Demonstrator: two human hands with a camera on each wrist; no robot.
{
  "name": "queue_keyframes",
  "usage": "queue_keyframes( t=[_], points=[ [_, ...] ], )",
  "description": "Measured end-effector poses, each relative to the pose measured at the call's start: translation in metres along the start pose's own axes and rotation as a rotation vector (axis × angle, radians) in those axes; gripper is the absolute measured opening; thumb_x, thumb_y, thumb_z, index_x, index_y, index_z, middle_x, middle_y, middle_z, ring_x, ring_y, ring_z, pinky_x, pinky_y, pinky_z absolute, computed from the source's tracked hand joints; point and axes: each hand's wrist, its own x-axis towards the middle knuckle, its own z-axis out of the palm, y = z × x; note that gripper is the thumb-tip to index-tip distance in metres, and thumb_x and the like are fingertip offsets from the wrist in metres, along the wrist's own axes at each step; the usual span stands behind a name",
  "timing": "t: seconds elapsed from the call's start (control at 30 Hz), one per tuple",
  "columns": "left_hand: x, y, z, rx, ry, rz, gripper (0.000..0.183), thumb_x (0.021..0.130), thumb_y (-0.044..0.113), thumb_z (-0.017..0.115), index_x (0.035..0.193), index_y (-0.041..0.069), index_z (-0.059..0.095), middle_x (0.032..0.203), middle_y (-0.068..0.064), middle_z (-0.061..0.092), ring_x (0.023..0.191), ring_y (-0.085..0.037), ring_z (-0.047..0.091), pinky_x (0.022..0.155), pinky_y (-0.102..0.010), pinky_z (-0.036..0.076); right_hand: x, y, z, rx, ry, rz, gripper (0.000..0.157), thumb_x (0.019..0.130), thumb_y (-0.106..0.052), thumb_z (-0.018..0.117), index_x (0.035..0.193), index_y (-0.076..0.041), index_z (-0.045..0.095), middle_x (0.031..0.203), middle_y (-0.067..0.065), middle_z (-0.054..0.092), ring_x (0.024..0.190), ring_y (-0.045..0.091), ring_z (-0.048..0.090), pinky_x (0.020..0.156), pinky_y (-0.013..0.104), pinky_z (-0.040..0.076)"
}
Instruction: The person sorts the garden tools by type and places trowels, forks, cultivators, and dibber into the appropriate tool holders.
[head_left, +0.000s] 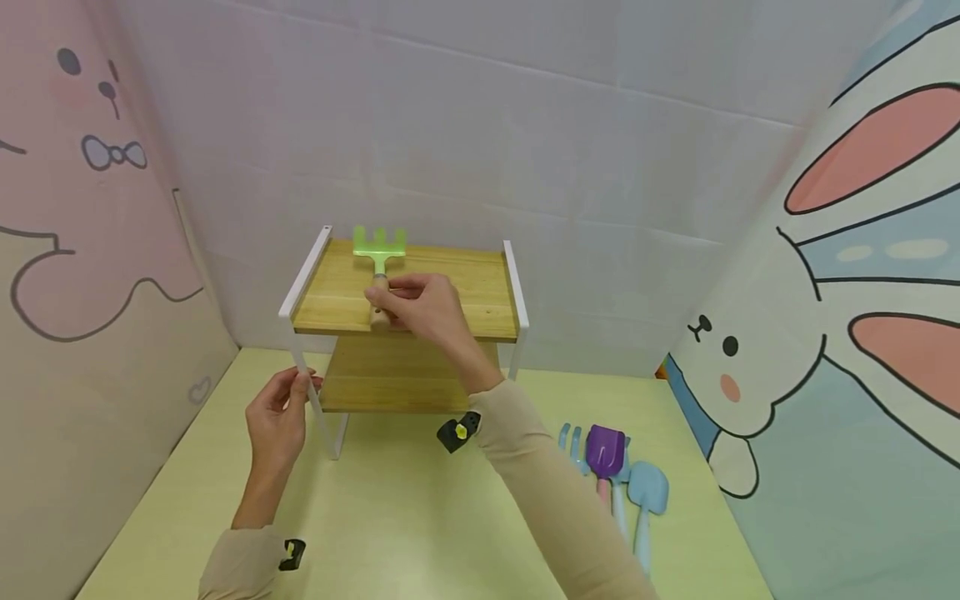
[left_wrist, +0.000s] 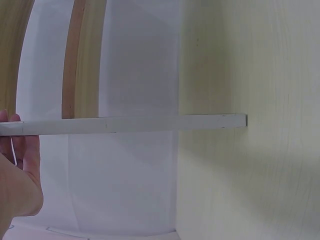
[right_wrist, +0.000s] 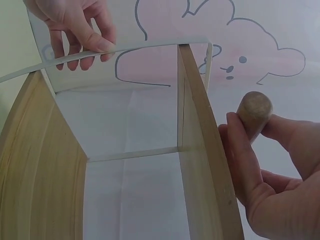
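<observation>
A small green toy rake [head_left: 380,246] with a wooden handle [right_wrist: 256,110] is over the left part of the top board of a two-tier shelf [head_left: 480,287]. My right hand [head_left: 423,307] pinches that handle between thumb and fingers, its tines pointing toward the back wall. Lower down, my left hand [head_left: 279,417] grips the white front left leg [left_wrist: 145,124] of the shelf, between the two boards. In the right wrist view, the left fingers [right_wrist: 82,35] curl over this white leg.
To the right on the table [head_left: 420,533] lie a purple shovel [head_left: 605,450], a blue shovel [head_left: 648,487] and a blue fork [head_left: 575,450], with another blue tool partly under the purple one. A white cloth wall [head_left: 600,208] stands behind the shelf.
</observation>
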Motion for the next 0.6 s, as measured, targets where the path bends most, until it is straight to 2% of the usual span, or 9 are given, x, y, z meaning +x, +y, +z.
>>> queue_keyframes(
  t=[0.3,0.6],
  points=[
    [-0.003,0.0,0.0,-0.004,-0.006,0.026,0.018,0.102,-0.004,0.059,0.104,-0.021,0.065,0.086,0.006,0.074,0.08,-0.006,0.072,0.079,-0.014,0.058,0.01,0.0,0.012,-0.114,0.026,-0.007,0.044,0.092,-0.035,0.079,0.121,-0.002,0.074,0.111,0.01,0.076,0.1,0.016,0.072,0.082,0.024,0.06],
    [0.0,0.001,0.001,-0.046,-0.015,0.043,0.02,0.102,-0.003,0.059,0.105,-0.023,0.063,0.085,0.004,0.074,0.081,-0.006,0.072,0.08,-0.015,0.059,0.018,-0.008,0.016,-0.093,0.013,0.032,0.037,0.09,-0.033,0.082,0.112,-0.004,0.077,0.094,0.002,0.076,0.078,0.013,0.073,0.072,0.025,0.06]
  ],
)
